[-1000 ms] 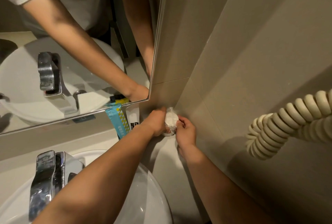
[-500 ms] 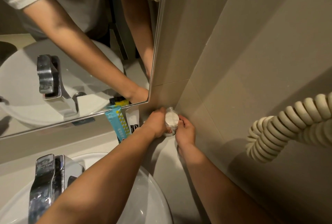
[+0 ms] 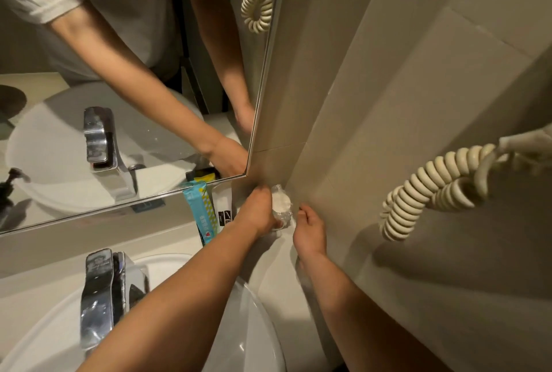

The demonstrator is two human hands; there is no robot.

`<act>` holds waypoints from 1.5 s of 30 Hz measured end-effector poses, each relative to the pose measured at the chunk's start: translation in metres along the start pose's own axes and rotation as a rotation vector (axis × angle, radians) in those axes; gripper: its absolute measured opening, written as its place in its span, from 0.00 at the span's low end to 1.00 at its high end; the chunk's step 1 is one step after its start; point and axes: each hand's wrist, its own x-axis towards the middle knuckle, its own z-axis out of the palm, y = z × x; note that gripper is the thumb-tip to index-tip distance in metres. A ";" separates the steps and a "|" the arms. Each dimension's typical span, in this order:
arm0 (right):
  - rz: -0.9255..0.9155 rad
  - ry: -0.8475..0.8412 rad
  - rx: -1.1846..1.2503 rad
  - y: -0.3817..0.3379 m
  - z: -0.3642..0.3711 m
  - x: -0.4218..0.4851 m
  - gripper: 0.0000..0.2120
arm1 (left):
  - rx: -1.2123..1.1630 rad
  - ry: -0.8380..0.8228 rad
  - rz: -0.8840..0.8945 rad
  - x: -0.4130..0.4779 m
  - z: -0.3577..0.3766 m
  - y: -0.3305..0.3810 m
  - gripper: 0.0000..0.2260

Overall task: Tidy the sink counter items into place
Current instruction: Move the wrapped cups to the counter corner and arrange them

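Note:
A small round white soap in clear wrap [image 3: 280, 203] stands on edge in the back corner of the counter, against the tiled wall. My left hand [image 3: 257, 213] grips its left side. My right hand [image 3: 309, 229] sits just right of it, fingers loosely curled and a little apart from the wrap. A blue and yellow sachet [image 3: 201, 210] and a white sachet [image 3: 224, 207] lean upright against the wall directly left of my left hand.
The white basin [image 3: 257, 327] and chrome faucet [image 3: 97, 297] lie at lower left. A mirror [image 3: 134, 73] covers the back wall. A cream coiled cord [image 3: 424, 192] hangs off the right wall, above the narrow counter strip [image 3: 283, 288].
My right hand has come off the wrapped soap and drawn back slightly to the right. My left hand keeps hold of it in the corner.

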 end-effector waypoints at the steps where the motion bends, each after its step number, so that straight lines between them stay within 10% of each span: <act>1: -0.017 -0.004 -0.034 -0.003 -0.006 -0.007 0.18 | -0.011 0.020 0.007 -0.008 -0.002 0.002 0.34; 23: -0.834 -0.345 -0.963 -0.009 -0.120 -0.218 0.34 | 0.470 0.459 0.088 -0.323 0.005 -0.016 0.35; 45: -1.200 -0.808 -0.811 -0.017 0.027 -0.454 0.32 | 0.409 0.687 -0.472 -0.585 -0.059 -0.181 0.33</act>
